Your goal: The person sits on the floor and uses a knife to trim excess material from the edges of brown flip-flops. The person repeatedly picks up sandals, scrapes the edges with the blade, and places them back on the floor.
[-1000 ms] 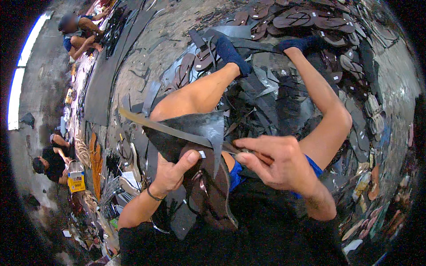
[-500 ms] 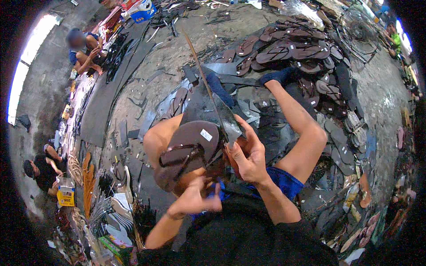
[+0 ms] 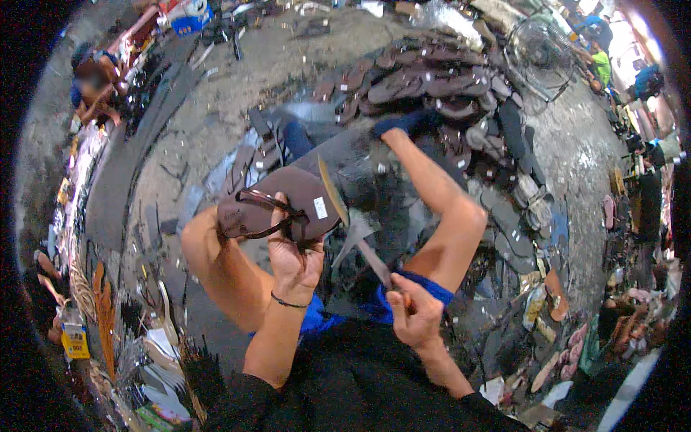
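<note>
A brown flip-flop (image 3: pixel 281 191) with dark straps and a white sticker is held up in front of me. My left hand (image 3: pixel 291 266) is closed on it, fingers passing up under the strap. In my right hand (image 3: pixel 419 317) is a knife (image 3: pixel 374 263) with a reddish handle, its blade angled up toward the flip-flop. A curved yellowish strip (image 3: pixel 332 191) lies along the sole's rounded end; whether it is part of the blade or a separate piece I cannot tell. A thin grey scrap (image 3: pixel 354 236) is by the blade, blurred.
Beyond my feet lies a heap of brown flip-flops (image 3: pixel 432 83), with a floor fan (image 3: pixel 541 54) at far right. Grey sheet material and offcuts litter the floor. A person (image 3: pixel 93 83) sits at far left, above a yellow container (image 3: pixel 74 340); others are at far right.
My left hand, blurred beside the flip-flop before, now grips it by the strap and holds it up farther forward. My right hand has drawn down toward me with the knife. The whole view has shifted.
</note>
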